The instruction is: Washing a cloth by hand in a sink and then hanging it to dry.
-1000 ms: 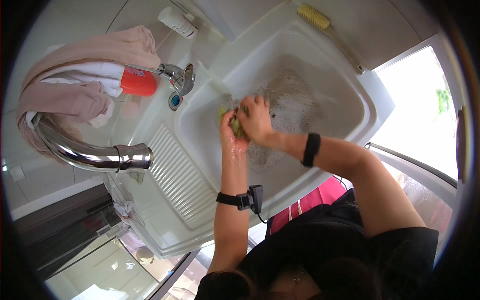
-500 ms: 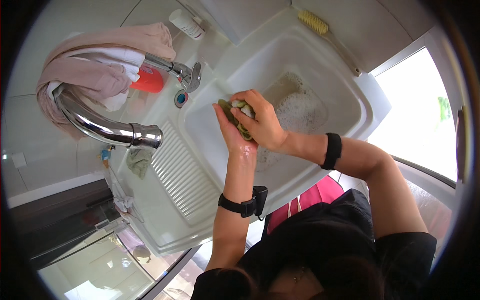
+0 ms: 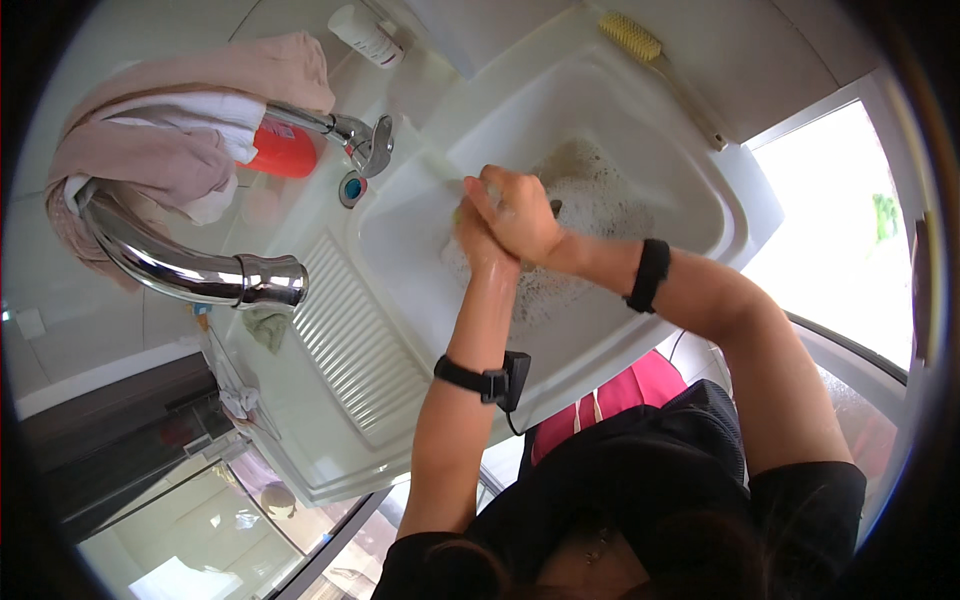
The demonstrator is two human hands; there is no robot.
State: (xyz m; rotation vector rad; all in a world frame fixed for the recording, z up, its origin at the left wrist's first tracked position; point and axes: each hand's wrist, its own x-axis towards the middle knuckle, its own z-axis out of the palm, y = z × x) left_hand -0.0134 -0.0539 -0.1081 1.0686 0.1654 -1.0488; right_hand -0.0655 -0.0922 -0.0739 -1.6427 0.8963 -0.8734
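Over the basin of the white sink (image 3: pixel 400 225), my two hands are pressed together around a wet, crumpled green cloth (image 3: pixel 556 207). Only small bits of it show, and its exact kind is hidden. My left hand (image 3: pixel 482 243) is underneath, wrist wet and shiny, its fingers mostly covered. My right hand (image 3: pixel 524 215) lies across the top, fingers curled and closed over the cloth. Beneath them, soapy water (image 3: pixel 600 205) with white foam lies in the basin.
Left of the basin, a ribbed washboard (image 3: pixel 350 335) joins the chrome faucet (image 3: pixel 180 275), draped with pink and white cloths (image 3: pixel 165 150). Another green cloth (image 3: pixel 267 328) lies by the washboard. A red container (image 3: pixel 283 150), a white bottle (image 3: pixel 366 36) and a yellow-bristled brush (image 3: pixel 632 38) stand around the rim.
Both hands have turned over and closed tighter, with my right hand now covering the top. The green cloth, plainly visible between the palms before, is mostly hidden. The view has shifted slightly.
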